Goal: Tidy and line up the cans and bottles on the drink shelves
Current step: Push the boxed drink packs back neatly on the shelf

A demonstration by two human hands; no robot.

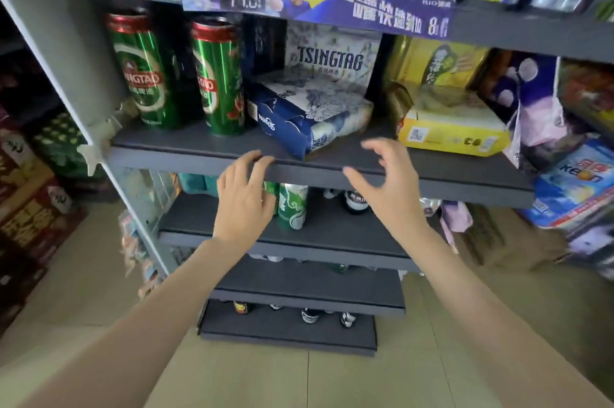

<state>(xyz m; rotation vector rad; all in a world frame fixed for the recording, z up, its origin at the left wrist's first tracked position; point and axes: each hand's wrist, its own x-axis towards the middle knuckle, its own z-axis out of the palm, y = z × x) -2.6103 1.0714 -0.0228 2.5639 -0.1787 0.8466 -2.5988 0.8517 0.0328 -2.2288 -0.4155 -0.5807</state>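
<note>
Here, with two tall green aluminium beer cans (146, 72) upright at the dark grey shelf (448, 171) and a blue-and-white cardboard can pack (309, 115) askew, left hand (244, 198) and right hand (385, 185) hover loosely spread, empty; most tidying seemingly remains.

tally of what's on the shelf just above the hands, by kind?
Tall green cans: 2
Blue-and-white can packs: 2 (one lying, one upright behind it)
Yellow packs: 2 (one lying, one behind it)
Total: 6

Both hands hold nothing.
</note>
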